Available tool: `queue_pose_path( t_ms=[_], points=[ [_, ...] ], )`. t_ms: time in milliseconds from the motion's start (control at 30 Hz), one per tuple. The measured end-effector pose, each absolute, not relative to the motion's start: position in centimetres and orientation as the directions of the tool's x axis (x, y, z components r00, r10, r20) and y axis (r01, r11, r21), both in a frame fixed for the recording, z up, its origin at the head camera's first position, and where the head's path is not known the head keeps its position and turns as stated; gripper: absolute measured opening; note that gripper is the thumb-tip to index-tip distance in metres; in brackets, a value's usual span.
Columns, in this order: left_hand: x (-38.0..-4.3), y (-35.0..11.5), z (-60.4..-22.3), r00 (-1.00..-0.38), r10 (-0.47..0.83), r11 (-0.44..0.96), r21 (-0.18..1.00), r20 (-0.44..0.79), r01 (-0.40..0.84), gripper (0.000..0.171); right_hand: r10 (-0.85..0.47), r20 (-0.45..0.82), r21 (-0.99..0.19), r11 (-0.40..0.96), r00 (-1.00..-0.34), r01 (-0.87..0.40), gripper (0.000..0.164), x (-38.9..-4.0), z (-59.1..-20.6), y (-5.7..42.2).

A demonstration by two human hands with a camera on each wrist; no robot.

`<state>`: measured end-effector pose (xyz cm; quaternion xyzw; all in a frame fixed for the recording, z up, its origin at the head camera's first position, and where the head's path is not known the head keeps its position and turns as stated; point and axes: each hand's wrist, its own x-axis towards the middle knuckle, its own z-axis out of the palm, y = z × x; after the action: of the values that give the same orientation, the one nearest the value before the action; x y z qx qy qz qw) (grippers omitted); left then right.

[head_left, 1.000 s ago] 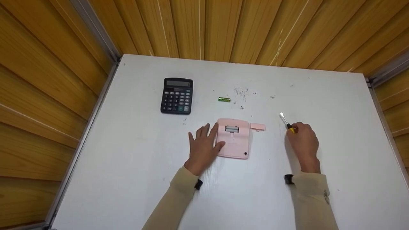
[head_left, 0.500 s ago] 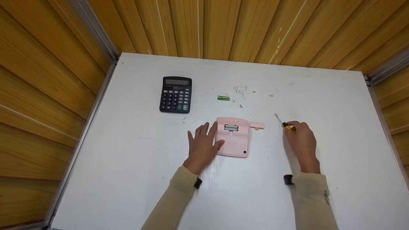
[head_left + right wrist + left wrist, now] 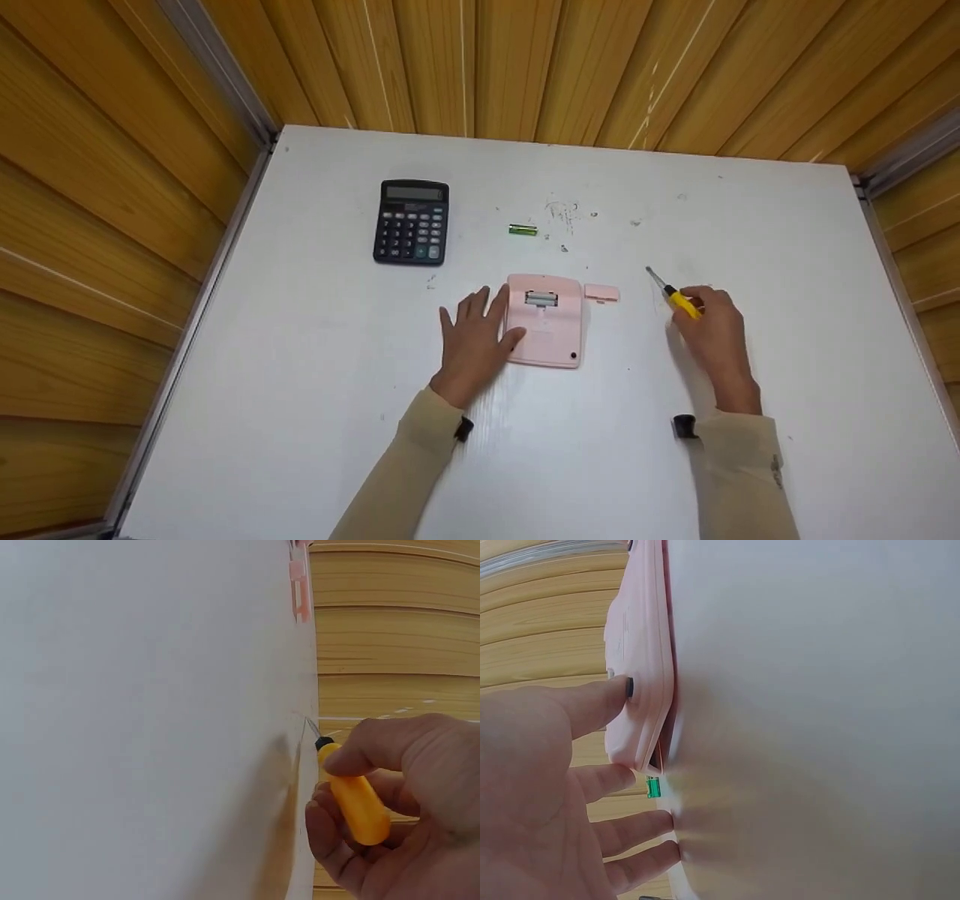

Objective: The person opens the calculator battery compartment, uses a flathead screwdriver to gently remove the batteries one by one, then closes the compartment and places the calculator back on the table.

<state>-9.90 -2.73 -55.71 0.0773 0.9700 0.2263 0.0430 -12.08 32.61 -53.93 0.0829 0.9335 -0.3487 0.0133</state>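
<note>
A pink calculator [image 3: 546,337] lies face down on the white table, its battery compartment uncovered with a battery [image 3: 541,299] inside. Along its left edge rests my left hand [image 3: 472,349], fingers spread, thumb on the back and index finger at the side. In the left wrist view the thumb touches the calculator's back [image 3: 641,637] beside a black foot. My right hand [image 3: 712,326] holds a screwdriver [image 3: 684,304] by its yellow handle, the tip pointing away and to the left. The right wrist view shows thumb and fingers around that handle [image 3: 356,802].
A small pink battery cover [image 3: 601,293] lies just right of the pink calculator. Behind it is a green battery [image 3: 523,229]. A black calculator [image 3: 411,223] lies face up at the back left. Wooden panels [image 3: 525,67] stand behind the table.
My right hand has turned the screwdriver, whose tip has swung left and more of whose yellow handle shows. The left hand stays on the pink calculator.
</note>
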Motion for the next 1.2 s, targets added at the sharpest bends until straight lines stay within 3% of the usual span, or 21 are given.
queue_pose_path(
  t_ms=[200,533,867,1200],
  points=[
    [-10.0,-2.7,-55.7,-0.984,0.173,0.887,0.439,-0.036,0.14,0.074,0.221,0.036,-0.699,0.702,-0.975,0.133,0.032,-11.8,-53.6,32.3],
    [-10.1,-2.7,-55.8,-0.984,0.174,0.889,0.436,-0.038,0.14,0.074,0.349,0.124,-0.833,0.546,-0.929,0.094,0.039,-11.9,-52.4,31.1],
    [-10.1,-2.7,-55.7,-0.984,0.17,0.883,0.45,-0.045,0.132,0.076,0.295,0.186,-0.888,0.459,-0.937,-0.032,0.038,-12.0,-51.8,29.0],
    [-9.9,-2.7,-55.7,-0.986,0.166,0.878,0.459,-0.032,0.133,0.076,0.14,0.24,-0.927,0.327,-0.961,-0.184,0.035,-12.1,-52.1,26.6]
  ],
)
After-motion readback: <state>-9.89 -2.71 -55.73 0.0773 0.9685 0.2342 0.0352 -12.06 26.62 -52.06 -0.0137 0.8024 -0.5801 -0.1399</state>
